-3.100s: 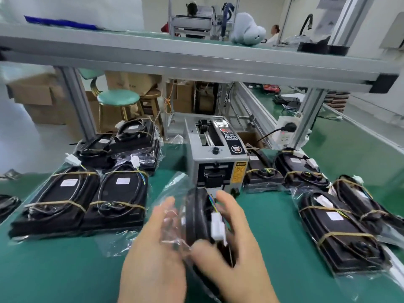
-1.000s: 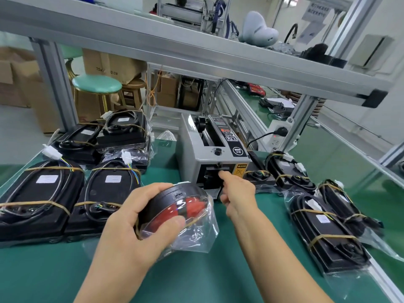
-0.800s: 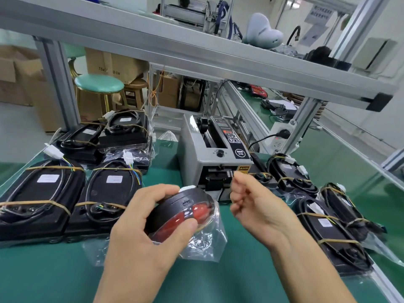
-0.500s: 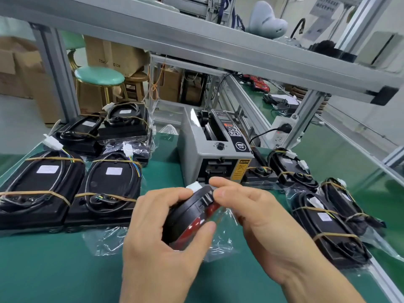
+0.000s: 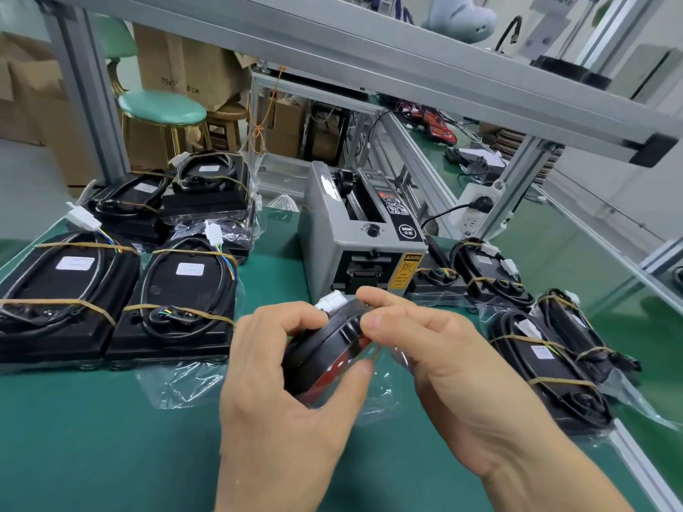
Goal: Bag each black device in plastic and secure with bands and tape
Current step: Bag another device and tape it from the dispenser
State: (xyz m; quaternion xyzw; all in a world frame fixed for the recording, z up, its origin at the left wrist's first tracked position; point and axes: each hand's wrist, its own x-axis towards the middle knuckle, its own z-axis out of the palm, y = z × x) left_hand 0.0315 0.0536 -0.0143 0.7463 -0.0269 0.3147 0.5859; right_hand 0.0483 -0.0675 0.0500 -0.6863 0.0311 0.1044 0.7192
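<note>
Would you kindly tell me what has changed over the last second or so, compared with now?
The right hand left the slot of the tape dispenser and came back to the bagged black device, its fingertips now pinching at the device's upper edge. The left hand kept its grip but tipped the device more on edge. The banded devices on both sides and the dispenser stayed where they were.

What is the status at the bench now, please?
Left hand grips bagged device. Right hand pinches at its top edge. Tape machine behind, nothing blocking.
</note>
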